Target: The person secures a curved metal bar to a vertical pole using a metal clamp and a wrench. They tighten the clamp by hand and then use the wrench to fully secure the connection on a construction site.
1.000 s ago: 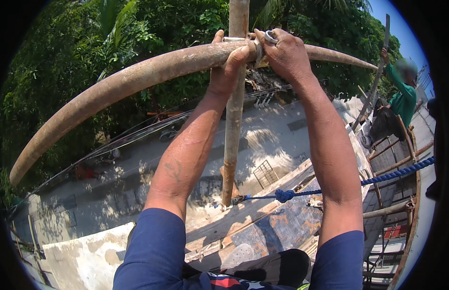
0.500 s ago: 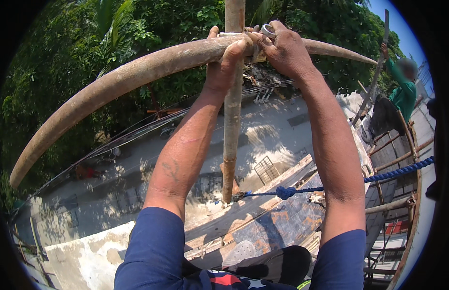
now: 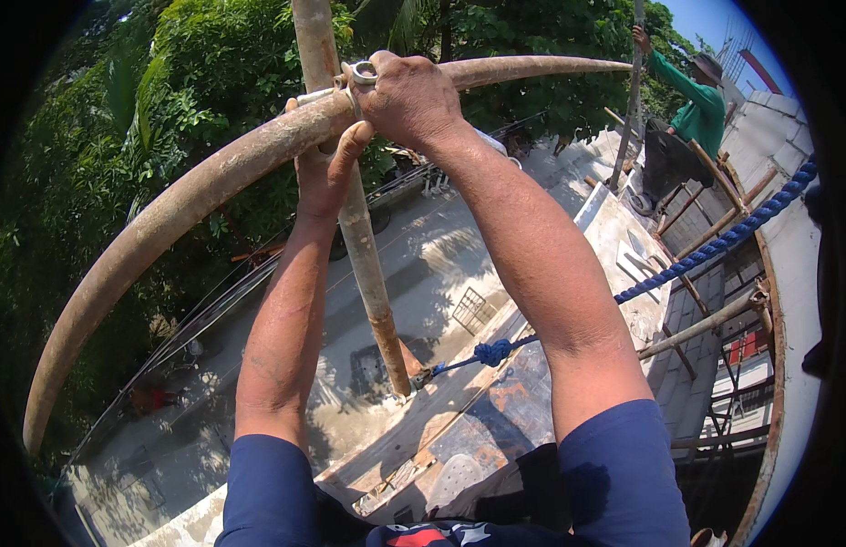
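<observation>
A rusty scaffold pipe point(image 3: 195, 187), bowed by the lens, crosses an upright pipe point(image 3: 366, 264) in front of me. My left hand point(image 3: 323, 178) grips the cross pipe from below near the crossing, its thumb in front and its fingers partly hidden behind. On the other side of the joint, my right hand point(image 3: 412, 100) is closed with its back toward me. A ring-ended metal wrench point(image 3: 364, 64) shows at its fingers. Much of the wrench and the fitting at the joint are covered by the hand and pipe.
A blue rope with a knot point(image 3: 493, 353) runs from the upright's foot to the right. Wooden planks point(image 3: 405, 447) lie below, and a paved street point(image 3: 423, 264) lies far down. At right, a person in green point(image 3: 701, 118) holds a pole point(image 3: 628, 118) beside scaffolding.
The view has turned, so the pipes and both hands sit further left, and the upright leans more. My right hand has closed in over the joint, now hiding more of it.
</observation>
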Demonstrator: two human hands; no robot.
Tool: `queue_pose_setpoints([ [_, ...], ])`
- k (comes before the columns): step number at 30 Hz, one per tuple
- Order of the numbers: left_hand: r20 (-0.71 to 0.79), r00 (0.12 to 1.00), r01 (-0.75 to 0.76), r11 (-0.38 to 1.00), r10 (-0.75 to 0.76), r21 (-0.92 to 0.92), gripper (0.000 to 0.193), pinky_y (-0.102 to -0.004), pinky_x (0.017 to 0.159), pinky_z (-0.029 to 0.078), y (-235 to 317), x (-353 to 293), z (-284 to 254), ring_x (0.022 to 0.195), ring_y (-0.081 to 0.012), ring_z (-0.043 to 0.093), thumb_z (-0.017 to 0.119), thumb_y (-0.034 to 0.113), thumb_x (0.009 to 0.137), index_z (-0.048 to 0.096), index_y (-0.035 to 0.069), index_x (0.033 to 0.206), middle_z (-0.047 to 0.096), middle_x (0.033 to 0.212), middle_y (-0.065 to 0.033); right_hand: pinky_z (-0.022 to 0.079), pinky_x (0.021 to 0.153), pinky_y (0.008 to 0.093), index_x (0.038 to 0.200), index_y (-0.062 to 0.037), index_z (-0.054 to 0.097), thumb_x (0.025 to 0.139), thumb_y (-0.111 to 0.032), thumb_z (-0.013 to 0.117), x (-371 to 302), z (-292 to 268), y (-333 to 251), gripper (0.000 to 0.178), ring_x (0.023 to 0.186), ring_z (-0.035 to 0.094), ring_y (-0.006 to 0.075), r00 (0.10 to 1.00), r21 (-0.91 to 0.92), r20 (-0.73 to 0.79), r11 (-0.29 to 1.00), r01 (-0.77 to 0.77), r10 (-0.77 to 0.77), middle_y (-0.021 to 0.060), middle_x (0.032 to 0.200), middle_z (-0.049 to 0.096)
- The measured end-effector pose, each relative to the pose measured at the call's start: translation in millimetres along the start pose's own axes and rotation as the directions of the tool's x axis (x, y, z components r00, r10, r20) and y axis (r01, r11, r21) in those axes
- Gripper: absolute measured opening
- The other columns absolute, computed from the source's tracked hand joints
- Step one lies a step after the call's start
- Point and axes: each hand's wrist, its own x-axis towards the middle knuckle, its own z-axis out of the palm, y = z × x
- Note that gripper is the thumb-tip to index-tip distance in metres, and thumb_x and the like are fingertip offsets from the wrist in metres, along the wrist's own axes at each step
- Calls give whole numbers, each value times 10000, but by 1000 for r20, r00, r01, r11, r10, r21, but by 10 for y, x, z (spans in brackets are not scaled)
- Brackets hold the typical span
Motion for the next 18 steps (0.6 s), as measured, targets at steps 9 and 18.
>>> queue_pose_setpoints([
  [9,8,984,177,984,-177,-16,643,-338,1012,463,-10,135,-39,1143,-156,589,799,251,911,360,105,1357,591,1230,-60,588,865,481,1045,-33,725,940,-489,618,34,-23,-16,479,953,734,356,992,205,76,972,-118,104,199,944,745],
  [18,37,978,205,979,-205,5,582,-332,974,491,132,155,-3,1119,-147,586,777,253,922,378,124,1326,571,1215,-59,566,893,500,1136,61,562,886,-326,680,-89,-187,-17,476,1008,708,415,993,311,117,948,-65,29,293,994,704],
])
